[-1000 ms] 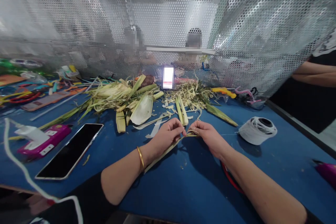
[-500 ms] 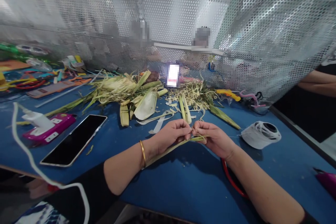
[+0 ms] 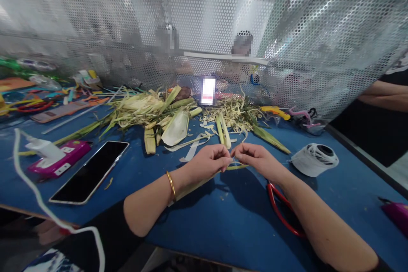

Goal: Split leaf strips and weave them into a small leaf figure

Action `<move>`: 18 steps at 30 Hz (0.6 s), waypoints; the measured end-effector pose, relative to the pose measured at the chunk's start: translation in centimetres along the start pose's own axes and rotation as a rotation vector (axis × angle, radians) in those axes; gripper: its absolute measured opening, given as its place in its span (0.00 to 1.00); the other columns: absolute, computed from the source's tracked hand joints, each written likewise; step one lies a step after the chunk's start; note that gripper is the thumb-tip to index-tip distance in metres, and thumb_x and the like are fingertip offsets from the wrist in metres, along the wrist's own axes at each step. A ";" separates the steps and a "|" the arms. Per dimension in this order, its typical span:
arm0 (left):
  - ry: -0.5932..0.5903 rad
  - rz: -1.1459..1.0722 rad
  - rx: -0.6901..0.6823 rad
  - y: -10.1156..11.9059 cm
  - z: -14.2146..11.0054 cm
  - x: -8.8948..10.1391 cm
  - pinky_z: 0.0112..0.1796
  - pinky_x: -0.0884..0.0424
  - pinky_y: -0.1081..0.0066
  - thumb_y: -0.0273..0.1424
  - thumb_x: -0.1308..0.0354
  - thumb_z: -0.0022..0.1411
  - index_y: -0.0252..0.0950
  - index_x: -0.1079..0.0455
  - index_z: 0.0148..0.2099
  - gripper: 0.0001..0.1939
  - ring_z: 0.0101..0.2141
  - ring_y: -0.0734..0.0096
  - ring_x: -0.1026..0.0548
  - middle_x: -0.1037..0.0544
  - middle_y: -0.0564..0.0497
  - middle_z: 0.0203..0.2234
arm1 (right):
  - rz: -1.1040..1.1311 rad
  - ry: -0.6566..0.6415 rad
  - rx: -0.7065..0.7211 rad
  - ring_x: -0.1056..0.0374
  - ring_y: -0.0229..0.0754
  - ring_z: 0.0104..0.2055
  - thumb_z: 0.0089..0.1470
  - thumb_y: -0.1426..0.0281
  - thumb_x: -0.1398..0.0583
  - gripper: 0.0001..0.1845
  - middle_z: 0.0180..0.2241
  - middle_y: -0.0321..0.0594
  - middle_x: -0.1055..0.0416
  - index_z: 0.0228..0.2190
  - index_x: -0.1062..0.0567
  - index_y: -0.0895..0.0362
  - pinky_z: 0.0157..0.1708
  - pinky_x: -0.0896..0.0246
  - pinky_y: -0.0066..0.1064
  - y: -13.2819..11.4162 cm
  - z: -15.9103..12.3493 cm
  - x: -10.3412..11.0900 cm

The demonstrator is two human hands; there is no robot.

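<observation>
Near the table's middle, my left hand (image 3: 212, 159) pinches a narrow pale-green strip of plant husk (image 3: 237, 167), which runs back beneath that wrist. Close beside it, my right hand (image 3: 256, 158) is closed, thumb against forefinger, on fine white thread; a bit shows between the two hands, above the strip's end. The thread leads right to a white spool (image 3: 314, 160) standing on the table. Under my right forearm lies a tool with red loop handles (image 3: 276, 208), its other end hidden.
Ahead lie a heap of husks (image 3: 137, 108), shredded scraps (image 3: 236, 114) and a yellow-handled tool (image 3: 276, 112). Left are a black-screened phone (image 3: 91, 172) and a purple power strip (image 3: 78, 153) with a white cable. A perforated silvery sheet (image 3: 207, 12) hangs behind. A person's arms (image 3: 382, 93) show at right.
My right fingers have come off the strip's end, which now shows free below them, and they pinch the thread above it. More of the red handles shows. The view has shifted slightly.
</observation>
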State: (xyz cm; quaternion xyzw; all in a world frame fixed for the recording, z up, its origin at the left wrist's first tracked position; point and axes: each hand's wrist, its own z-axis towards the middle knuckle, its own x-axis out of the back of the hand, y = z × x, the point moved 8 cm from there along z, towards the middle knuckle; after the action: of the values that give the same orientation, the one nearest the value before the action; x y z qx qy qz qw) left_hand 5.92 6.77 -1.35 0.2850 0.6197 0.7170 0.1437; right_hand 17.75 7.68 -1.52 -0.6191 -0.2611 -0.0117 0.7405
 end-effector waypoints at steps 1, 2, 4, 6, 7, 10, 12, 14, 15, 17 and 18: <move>0.033 0.102 -0.035 0.3 -0.1 0.2 0.24 0.44 0.75 0.32 0.47 0.59 0.36 0.38 0.29 0.08 0.20 0.78 0.39 0.34 0.58 0.18 | -0.122 0.013 0.053 0.41 0.37 0.26 0.54 0.60 0.42 0.12 0.24 0.34 0.34 0.26 0.30 0.56 0.28 0.47 0.30 -0.5 0.0 0.3; 0.072 0.222 -0.073 0.7 -0.1 0.3 0.25 0.43 0.75 0.32 0.47 0.59 0.37 0.37 0.29 0.07 0.21 0.76 0.38 0.33 0.57 0.18 | -0.262 0.037 0.122 0.39 0.39 0.28 0.56 0.63 0.44 0.11 0.25 0.35 0.32 0.26 0.30 0.55 0.30 0.46 0.31 -1.2 -0.2 0.5; 0.150 0.462 -0.141 1.3 -0.3 0.5 0.27 0.42 0.73 0.30 0.47 0.59 0.37 0.36 0.29 0.05 0.23 0.74 0.35 0.32 0.56 0.19 | -0.566 0.108 0.288 0.35 0.43 0.34 0.58 0.69 0.47 0.09 0.30 0.40 0.29 0.28 0.30 0.55 0.36 0.45 0.34 -3.0 -0.7 0.4; 0.204 0.600 -0.169 1.3 -0.4 0.5 0.29 0.41 0.73 0.28 0.48 0.58 0.38 0.35 0.30 0.05 0.24 0.72 0.34 0.31 0.55 0.20 | -0.782 0.157 0.409 0.35 0.45 0.39 0.58 0.73 0.48 0.09 0.35 0.44 0.27 0.28 0.30 0.55 0.41 0.47 0.37 -4.4 -1.4 -0.3; 0.214 0.596 -0.163 1.1 -0.3 0.4 0.29 0.41 0.73 0.28 0.48 0.58 0.38 0.35 0.29 0.05 0.25 0.72 0.33 0.30 0.55 0.20 | -0.807 0.169 0.431 0.35 0.46 0.39 0.58 0.73 0.49 0.10 0.36 0.45 0.27 0.28 0.31 0.55 0.41 0.47 0.37 -4.7 -1.5 -0.6; 0.197 0.385 -0.100 -0.1 0.1 0.5 0.28 0.40 0.74 0.29 0.49 0.59 0.38 0.35 0.30 0.06 0.23 0.74 0.33 0.30 0.56 0.19 | -0.558 0.178 0.302 0.35 0.43 0.33 0.58 0.71 0.48 0.08 0.30 0.42 0.29 0.27 0.33 0.54 0.35 0.43 0.34 -3.6 -1.2 -0.6; 0.180 0.228 -0.060 -0.9 0.4 0.5 0.27 0.39 0.75 0.32 0.48 0.59 0.37 0.35 0.30 0.06 0.22 0.75 0.33 0.30 0.57 0.19 | -0.274 0.148 0.095 0.35 0.40 0.26 0.57 0.67 0.47 0.08 0.23 0.36 0.31 0.26 0.35 0.53 0.29 0.42 0.32 -1.2 -0.6 -0.6; 0.169 0.142 -0.035 -1.4 0.6 0.5 0.26 0.39 0.76 0.33 0.47 0.59 0.36 0.36 0.30 0.07 0.22 0.76 0.33 0.30 0.57 0.19 | -0.033 0.123 -0.087 0.34 0.39 0.22 0.55 0.65 0.46 0.08 0.19 0.32 0.33 0.26 0.36 0.53 0.25 0.41 0.31 1.2 -0.2 -1.1; 0.165 0.118 -0.026 -1.6 0.7 0.5 0.26 0.39 0.76 0.33 0.47 0.59 0.36 0.36 0.30 0.07 0.22 0.76 0.33 0.30 0.57 0.19 | 0.050 0.117 -0.140 0.33 0.39 0.22 0.54 0.64 0.46 0.08 0.19 0.32 0.33 0.25 0.36 0.53 0.25 0.40 0.31 1.9 0.0 -1.4; 0.164 0.060 -0.004 -2.0 0.7 0.5 0.24 0.41 0.77 0.34 0.46 0.58 0.36 0.36 0.30 0.08 0.21 0.78 0.35 0.30 0.57 0.19 | 0.129 0.117 -0.181 0.30 0.39 0.24 0.52 0.63 0.44 0.09 0.21 0.32 0.31 0.25 0.36 0.53 0.25 0.39 0.30 2.7 0.1 -1.7; 0.169 0.015 0.015 -2.3 0.8 0.5 0.22 0.43 0.77 0.35 0.46 0.58 0.36 0.37 0.30 0.08 0.20 0.79 0.37 0.31 0.57 0.18 | 0.124 0.111 -0.175 0.30 0.39 0.23 0.52 0.63 0.43 0.09 0.21 0.32 0.31 0.25 0.36 0.53 0.24 0.39 0.29 2.8 0.2 -1.8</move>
State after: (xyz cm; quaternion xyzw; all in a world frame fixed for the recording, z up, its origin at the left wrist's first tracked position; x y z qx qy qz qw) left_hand 5.65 8.07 -3.39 0.2293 0.6328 0.7349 0.0831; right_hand 17.11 7.96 -4.74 -0.6949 -0.1788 -0.0228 0.6962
